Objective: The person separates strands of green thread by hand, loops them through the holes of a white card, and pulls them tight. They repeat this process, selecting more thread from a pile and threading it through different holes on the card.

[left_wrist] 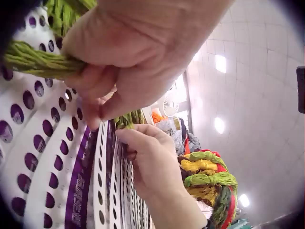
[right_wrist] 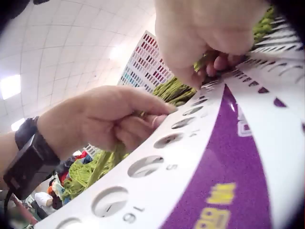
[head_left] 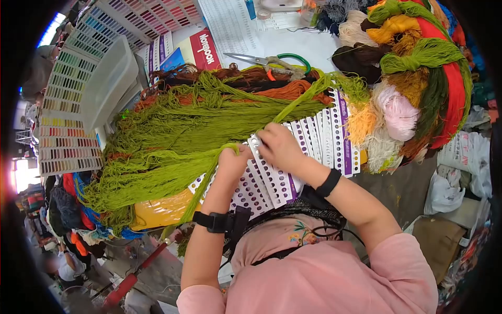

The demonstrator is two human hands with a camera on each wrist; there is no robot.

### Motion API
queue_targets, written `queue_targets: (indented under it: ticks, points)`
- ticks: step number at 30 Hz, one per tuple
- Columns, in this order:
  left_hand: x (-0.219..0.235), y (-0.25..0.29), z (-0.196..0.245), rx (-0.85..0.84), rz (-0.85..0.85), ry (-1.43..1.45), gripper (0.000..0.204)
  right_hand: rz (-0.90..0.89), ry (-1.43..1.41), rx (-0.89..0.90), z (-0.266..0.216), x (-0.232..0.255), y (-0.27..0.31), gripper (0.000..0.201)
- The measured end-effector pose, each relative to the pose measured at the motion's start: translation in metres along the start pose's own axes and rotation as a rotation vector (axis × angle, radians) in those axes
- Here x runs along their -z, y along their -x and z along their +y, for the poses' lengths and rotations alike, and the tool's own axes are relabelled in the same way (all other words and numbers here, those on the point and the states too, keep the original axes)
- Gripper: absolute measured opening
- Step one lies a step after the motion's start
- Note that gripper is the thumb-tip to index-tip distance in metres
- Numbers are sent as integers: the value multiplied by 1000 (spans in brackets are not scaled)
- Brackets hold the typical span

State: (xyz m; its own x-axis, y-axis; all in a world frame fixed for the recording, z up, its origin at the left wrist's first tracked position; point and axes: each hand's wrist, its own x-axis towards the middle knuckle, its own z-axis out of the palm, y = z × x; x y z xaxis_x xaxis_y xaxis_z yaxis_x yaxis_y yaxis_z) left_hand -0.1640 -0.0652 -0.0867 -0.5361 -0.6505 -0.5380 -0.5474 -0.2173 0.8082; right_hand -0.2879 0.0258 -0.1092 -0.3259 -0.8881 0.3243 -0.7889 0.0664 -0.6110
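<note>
My left hand grips a bundle of green thread, its tail hanging down past the wrist. In the left wrist view the bundle runs into the curled fingers of that hand. Close beside it, my right hand pinches green thread at the top ends of the hole-punched cards. White cards with purple bands and rows of round holes fan out under both hands. From the right wrist side, one numbered card stands large in front, and the left fingertips are right at its edge.
Long green skeins cover the table beyond the hands, over rust-brown thread. Green-handled scissors lie behind them. A colour chart and a plastic tray stand left; coloured skeins pile up right.
</note>
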Motion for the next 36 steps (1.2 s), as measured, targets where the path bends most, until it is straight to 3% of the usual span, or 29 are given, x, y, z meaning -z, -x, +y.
queue_targets:
  ticks: [3, 10, 13, 16, 19, 22, 25, 28, 31, 32, 35, 36]
  points:
    - [-4, 4, 10, 8, -97, 388, 11, 72, 219, 95, -30, 11, 8, 37]
    - [-16, -8, -1, -131, 8, 253, 7, -171, -255, -110, -8, 14, 2, 41]
    - [3, -1, 6, 38, -27, 322, 6, -104, -221, -94, -9, 14, 2, 40]
    - [28, 2, -4, 113, -89, 680, 7, -69, -242, -88, -8, 10, 6, 41]
    - [20, 0, -6, 114, -112, 504, 13, -46, -200, -64, -7, 6, 7, 42]
    - [17, 3, -3, 146, -77, 527, 12, -13, -208, -40, -8, 7, 9, 38]
    - [23, 11, -3, 182, -84, 732, 11, 52, -126, 7, -5, 2, 13, 30]
    - [36, 28, 5, 176, -332, 1155, 21, 122, -128, -18, -3, -3, 11, 18]
    - [26, 27, 20, 40, -364, 817, 26, 181, -261, -99, -3, -5, 12, 18]
    - [20, 18, 18, 97, -431, 634, 30, 199, -324, -131, -5, -4, 11, 18]
    - [-7, 4, 14, -34, -268, -103, 30, 279, -395, -111, 0, -7, 11, 21]
    - [0, -4, 7, -139, -207, -143, 29, 207, -348, -123, 2, -8, 13, 22]
